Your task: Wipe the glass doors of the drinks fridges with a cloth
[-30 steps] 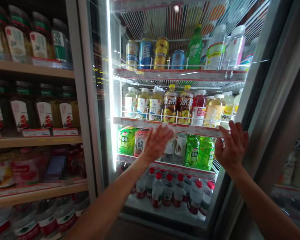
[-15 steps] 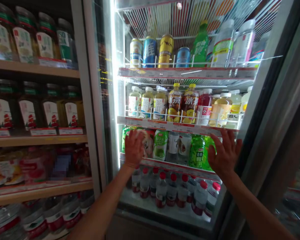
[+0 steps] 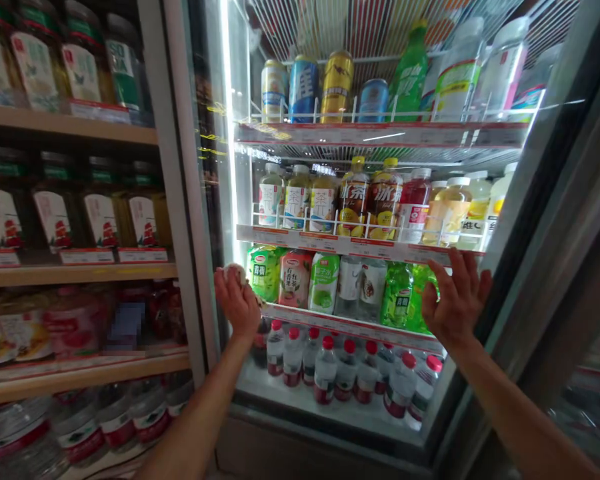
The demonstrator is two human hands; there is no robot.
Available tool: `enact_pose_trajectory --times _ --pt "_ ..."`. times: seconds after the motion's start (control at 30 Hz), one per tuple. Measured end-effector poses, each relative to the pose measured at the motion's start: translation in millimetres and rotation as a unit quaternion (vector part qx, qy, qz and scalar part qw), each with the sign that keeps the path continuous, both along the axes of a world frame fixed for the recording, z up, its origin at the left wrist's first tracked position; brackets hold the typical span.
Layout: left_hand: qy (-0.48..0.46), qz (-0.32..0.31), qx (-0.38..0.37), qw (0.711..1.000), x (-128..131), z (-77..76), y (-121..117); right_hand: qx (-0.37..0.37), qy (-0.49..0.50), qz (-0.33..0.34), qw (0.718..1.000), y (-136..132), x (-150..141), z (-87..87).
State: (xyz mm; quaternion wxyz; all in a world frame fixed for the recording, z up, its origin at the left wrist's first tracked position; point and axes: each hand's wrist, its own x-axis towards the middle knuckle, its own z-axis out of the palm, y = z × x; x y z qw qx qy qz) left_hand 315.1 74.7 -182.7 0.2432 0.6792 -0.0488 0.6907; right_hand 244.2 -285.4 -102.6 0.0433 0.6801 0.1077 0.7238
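My left hand [image 3: 237, 303] is closed on a pale crumpled cloth [image 3: 237, 272], pressed at the left side of the lit drinks fridge's glass. Most of the cloth is hidden under my fingers. My right hand [image 3: 457, 300] holds nothing; its fingers are spread, with the tips against or close to the glass on the right. Behind the glass, between the hands, stand a green bottle [image 3: 263, 273], a red-labelled drink [image 3: 295, 283] and a white-and-green coconut drink [image 3: 324, 283]. Another green bottle [image 3: 398, 300] shows beside my right hand.
Upper fridge shelves carry cans [image 3: 337, 87] and tea bottles [image 3: 297, 197]; red-capped water bottles [image 3: 325, 373] fill the bottom. A metal door frame [image 3: 525, 267] runs down the right. On the left, wooden shelves [image 3: 80, 273] hold more bottles behind a grey upright [image 3: 173, 167].
My left hand has slid left across the glass with the cloth, uncovering the green bottle and red-labelled drink. My right hand stays nearly in place, fingers still spread. The view has shifted slightly.
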Motion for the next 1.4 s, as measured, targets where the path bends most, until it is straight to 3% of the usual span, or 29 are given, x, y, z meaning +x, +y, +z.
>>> enact_pose_trajectory --times 0.07,0.17,0.23,0.27,0.37,0.43,0.5,0.6,0.63,0.67,0.7,0.77,0.83,0.87,0.9,0.97,1.03,1.07,1.1,1.13,1.2,1.27,1.33,1.4 --pt "0.005 -0.015 0.031 0.999 -5 -6.4 -10 0.009 0.012 -0.005 1.0 -1 0 -0.8" --pt "-0.004 -0.07 0.27 0.96 -15 -17.7 -38 0.011 0.024 0.001 1.0 -3 0 -1.7" --pt "-0.01 -0.079 0.335 0.939 -16 -18.0 -40 0.003 0.022 0.014 1.0 -3 0 -1.7" --pt "-0.008 -0.068 0.309 0.949 -13 -14.6 -35 0.001 0.019 0.018 1.0 -3 0 -1.5" --pt "-0.007 -0.012 0.099 0.995 -3 4.9 -13 0.005 0.008 0.015 1.0 -2 1 -1.0" --pt "-0.021 -0.008 0.034 0.999 -1 17.6 -16 0.013 0.008 0.01 1.0 0 1 -0.9" --pt "-0.036 -0.035 0.127 0.991 -7 23.7 -38 0.021 0.022 0.007 1.0 0 1 -1.3" --pt "-0.051 -0.076 0.388 0.917 -17 22.8 -70 0.022 0.036 0.01 0.999 -2 0 -2.0" --pt "-0.049 -0.079 0.424 0.901 -17 22.5 -71 0.017 0.033 0.012 0.999 -3 0 -2.1" --pt "-0.045 -0.077 0.412 0.907 -15 23.1 -66 0.011 0.028 0.016 0.999 -3 0 -2.1" --pt "-0.04 -0.07 0.356 0.931 -11 25.0 -56 0.005 0.023 0.019 1.0 -4 -1 -2.1" --pt "-0.034 -0.042 0.168 0.984 -1 32.5 -30 0.002 0.017 0.02 1.0 -3 0 -1.8" --pt "-0.044 -0.017 0.04 0.998 6 42.2 -13 0.005 0.011 0.013 1.0 -2 0 -1.4" --pt "-0.047 -0.014 0.013 0.999 6 46.8 -13 0.006 0.007 0.009 1.0 -2 0 -1.0" --pt "-0.047 -0.019 0.025 0.998 5 51.2 -18 0.006 0.002 0.007 1.0 -1 0 -0.6" --pt "-0.041 -0.051 0.149 0.987 -1 60.3 -37 0.001 -0.008 0.012 1.0 -1 0 0.4" --pt "-0.033 -0.088 0.325 0.941 -5 73.3 -53 -0.004 -0.01 0.019 1.0 -1 0 1.3" --pt "-0.034 -0.091 0.362 0.927 -5 82.3 -56 -0.006 -0.008 0.021 1.0 -2 0 1.4" --pt "-0.04 -0.084 0.348 0.933 -3 92.6 -54 -0.007 -0.004 0.022 1.0 -2 0 1.0" --pt "-0.048 -0.067 0.288 0.954 0 103.7 -49 -0.007 0.0 0.021 1.0 -2 0 0.3" --pt "-0.071 -0.025 0.12 0.99 5 123.7 -40 -0.002 0.004 0.016 1.0 -2 0 -2.1" --pt "-0.083 -0.004 0.052 0.995 5 135.0 -42 0.001 0.005 0.008 1.0 -1 0 -3.6" --pt "-0.079 -0.016 0.142 0.987 -1 136.9 -61 0.0 0.002 0.001 1.0 0 -2 0.0" --pt "-0.073 -0.043 0.328 0.941 -8 137.2 -83 -0.013 0.001 0.002 1.0 0 -4 12.5"
